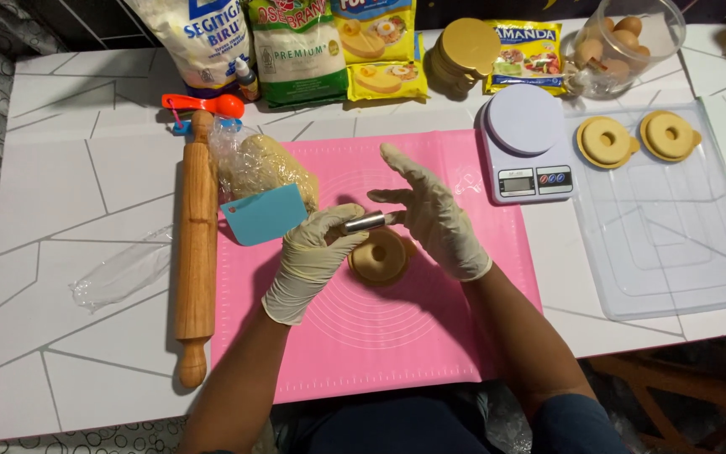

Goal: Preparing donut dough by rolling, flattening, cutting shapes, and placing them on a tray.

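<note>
Rolling pin (197,244) left of mat (430,336), scale (528,143) right.

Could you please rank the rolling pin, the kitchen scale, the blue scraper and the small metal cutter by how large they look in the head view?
1. rolling pin
2. kitchen scale
3. blue scraper
4. metal cutter

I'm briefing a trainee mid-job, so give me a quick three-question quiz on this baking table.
1. True or false: the gloved left hand holds the small metal tube cutter.
2. Which lies left of the pink silicone mat? A) white digital kitchen scale B) long wooden rolling pin C) clear plastic tray
3. How many ring-shaped dough pieces on gold discs sit on that tray?

Key: 1 true; 2 B; 3 two. The gloved right hand is open beside the cutter, above the ring-shaped dough piece on the mat.
</note>
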